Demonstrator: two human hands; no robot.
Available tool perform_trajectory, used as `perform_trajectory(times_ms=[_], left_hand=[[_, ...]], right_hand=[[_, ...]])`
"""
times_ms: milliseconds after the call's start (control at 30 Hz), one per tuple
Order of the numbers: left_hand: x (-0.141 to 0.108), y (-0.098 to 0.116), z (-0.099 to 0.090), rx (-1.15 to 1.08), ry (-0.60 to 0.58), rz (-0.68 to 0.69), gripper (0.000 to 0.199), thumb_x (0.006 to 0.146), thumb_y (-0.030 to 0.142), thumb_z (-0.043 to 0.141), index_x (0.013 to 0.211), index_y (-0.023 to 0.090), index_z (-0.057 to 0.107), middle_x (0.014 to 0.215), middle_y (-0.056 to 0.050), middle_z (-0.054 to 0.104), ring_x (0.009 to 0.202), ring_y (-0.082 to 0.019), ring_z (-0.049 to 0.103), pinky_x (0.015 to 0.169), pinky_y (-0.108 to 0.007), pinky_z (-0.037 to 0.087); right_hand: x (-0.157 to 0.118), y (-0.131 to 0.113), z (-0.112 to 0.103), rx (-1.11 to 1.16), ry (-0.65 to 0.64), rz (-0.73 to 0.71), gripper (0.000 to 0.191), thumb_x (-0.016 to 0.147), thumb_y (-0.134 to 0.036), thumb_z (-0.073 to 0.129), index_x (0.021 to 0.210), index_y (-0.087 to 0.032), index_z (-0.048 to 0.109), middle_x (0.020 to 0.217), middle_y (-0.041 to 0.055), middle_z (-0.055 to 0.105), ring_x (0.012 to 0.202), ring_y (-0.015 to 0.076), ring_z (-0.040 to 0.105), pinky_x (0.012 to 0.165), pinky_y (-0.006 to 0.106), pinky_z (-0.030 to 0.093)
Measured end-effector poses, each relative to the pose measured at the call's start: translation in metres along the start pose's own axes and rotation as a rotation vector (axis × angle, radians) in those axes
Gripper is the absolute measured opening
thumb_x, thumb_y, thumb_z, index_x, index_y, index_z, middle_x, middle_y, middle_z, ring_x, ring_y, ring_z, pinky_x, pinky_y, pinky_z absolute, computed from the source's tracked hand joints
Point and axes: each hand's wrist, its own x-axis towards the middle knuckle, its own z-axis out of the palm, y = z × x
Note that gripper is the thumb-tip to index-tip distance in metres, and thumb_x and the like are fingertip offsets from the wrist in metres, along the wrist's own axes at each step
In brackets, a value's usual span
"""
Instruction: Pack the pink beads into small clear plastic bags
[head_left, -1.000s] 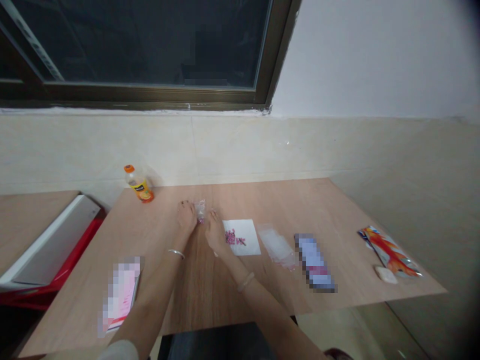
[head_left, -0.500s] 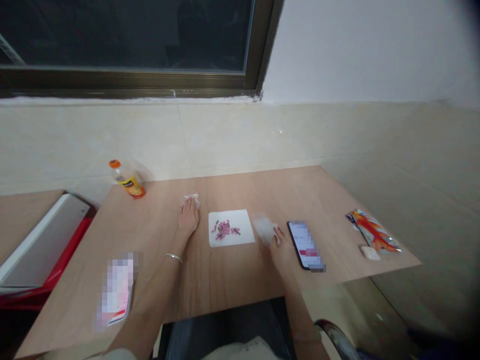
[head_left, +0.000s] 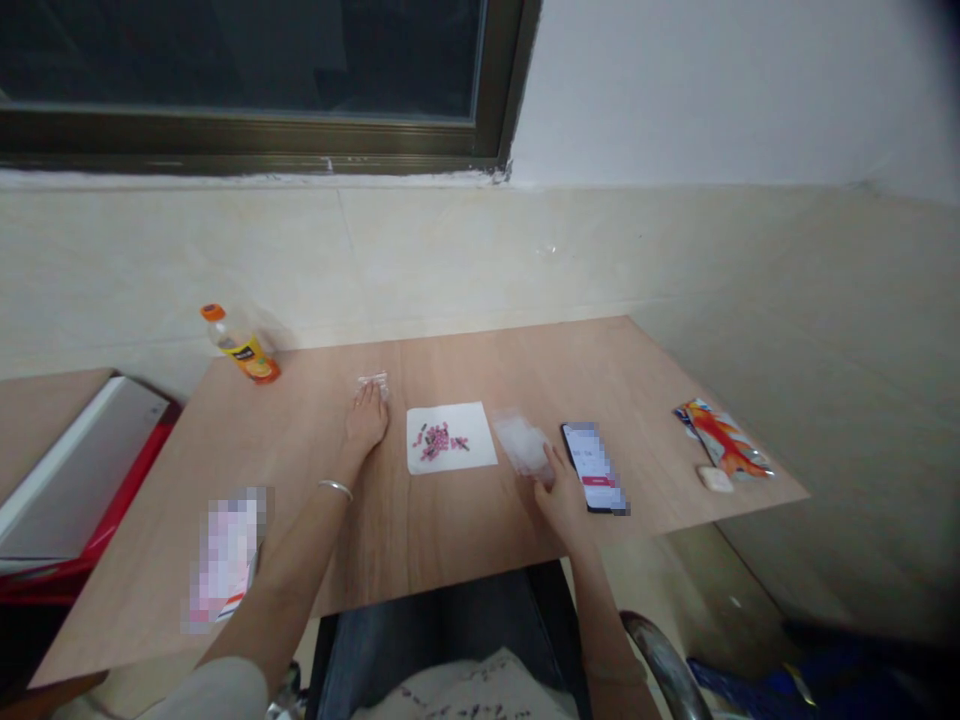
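Two hands: one left hand (head_left: 366,415) left of centre, one right hand (head_left: 561,492) right of centre. One sheet (head_left: 455,416) at centre bears many pink pieces (head_left: 435,440), too small to count. At least one bag (head_left: 373,381) lies under the left hand; the clear bags (head_left: 517,440) by the right overlap, uncountable. One bottle (head_left: 251,358), left; one phone (head_left: 589,460), right of centre.

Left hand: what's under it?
A clear plastic bag shows past the far end of the left hand, on the wooden table. The rest of the bag is covered by the hand; whether anything is inside there can't be told.
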Motion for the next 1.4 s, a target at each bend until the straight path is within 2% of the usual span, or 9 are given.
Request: perform_trajectory(times_ms=[167,367,633,800,900,1000,1200,1300,1400], left_hand=[[0.001,-0.001,0.000,-0.014,-0.031,0.003,0.054,0.093,0.029,0.023,0.138,0.002,0.035,0.146,-0.019,0.036,0.139,-0.026,0.027,0.115,-0.042,0.019],[0.000,0.001,-0.002,-0.067,-0.084,-0.027,0.056,0.092,0.029,0.023,0.141,0.001,0.028,0.149,-0.019,0.029,0.141,-0.027,0.019,0.115,-0.045,0.015],[0.010,-0.006,-0.012,-0.216,-0.175,-0.128,0.056,0.090,0.032,0.036,0.142,0.013,0.030,0.149,-0.015,0.032,0.139,-0.028,0.027,0.111,-0.053,0.021],[0.008,-0.002,-0.031,-0.320,-0.078,-0.166,0.053,0.090,0.035,0.040,0.140,0.018,0.035,0.149,-0.012,0.032,0.140,-0.026,0.025,0.113,-0.052,0.017],[-0.001,0.019,-0.046,-0.381,0.042,-0.218,0.050,0.094,0.031,0.027,0.140,0.013,0.033,0.150,-0.015,0.028,0.141,-0.026,0.022,0.113,-0.053,0.017],[-0.023,0.062,-0.060,-0.457,0.120,-0.195,0.049,0.095,0.032,0.026,0.140,0.013,0.034,0.146,-0.014,0.038,0.136,-0.022,0.034,0.112,-0.042,0.029],[-0.105,0.160,-0.080,-0.900,0.008,0.179,0.030,0.083,0.030,0.059,0.112,0.022,0.063,0.125,-0.010,0.061,0.117,-0.021,0.056,0.104,-0.043,0.041],[-0.133,0.178,-0.085,-0.915,-0.028,0.197,0.034,0.079,0.023,0.063,0.113,0.022,0.063,0.120,-0.010,0.064,0.113,-0.022,0.059,0.101,-0.046,0.043],[-0.144,0.176,-0.088,-0.884,-0.017,0.180,0.034,0.078,0.020,0.063,0.113,0.021,0.064,0.119,-0.011,0.065,0.111,-0.023,0.060,0.100,-0.046,0.045]], right_hand=[[-0.004,0.014,0.007,0.142,0.028,-0.010,0.058,0.069,-0.006,0.039,0.124,-0.010,0.056,0.127,0.0151,0.057,0.122,0.0250,0.051,0.104,0.044,0.040],[-0.007,0.018,0.003,0.151,0.068,0.076,0.036,0.080,-0.021,0.042,0.103,-0.013,0.068,0.103,0.0143,0.070,0.097,0.0271,0.065,0.090,0.046,0.049],[0.005,0.003,-0.015,0.110,0.225,0.063,0.043,0.085,-0.030,0.037,0.104,-0.008,0.069,0.104,0.0198,0.067,0.093,0.0291,0.063,0.082,0.043,0.049],[0.013,-0.010,-0.025,0.178,0.293,0.144,0.045,0.083,-0.037,0.041,0.104,-0.008,0.068,0.090,0.0182,0.070,0.078,0.0269,0.063,0.073,0.040,0.048],[0.015,-0.021,-0.031,0.274,0.310,0.195,0.045,0.081,-0.043,0.047,0.097,-0.008,0.069,0.084,0.0170,0.071,0.072,0.0253,0.063,0.067,0.037,0.049],[0.015,-0.040,-0.032,0.340,0.311,0.239,0.044,0.078,-0.048,0.052,0.090,-0.010,0.070,0.079,0.0159,0.071,0.068,0.0247,0.063,0.064,0.036,0.048],[0.001,-0.103,-0.024,0.720,0.216,0.230,0.034,0.076,-0.045,0.059,0.087,-0.013,0.066,0.076,0.0096,0.071,0.068,0.0214,0.064,0.064,0.034,0.052],[-0.010,-0.126,-0.020,0.927,0.085,0.234,0.031,0.072,-0.040,0.063,0.090,-0.015,0.066,0.079,0.0087,0.072,0.072,0.0215,0.067,0.067,0.034,0.054],[-0.018,-0.135,-0.018,1.046,-0.020,0.252,0.029,0.069,-0.036,0.065,0.089,-0.016,0.068,0.087,0.0087,0.073,0.081,0.0229,0.068,0.076,0.037,0.055]])
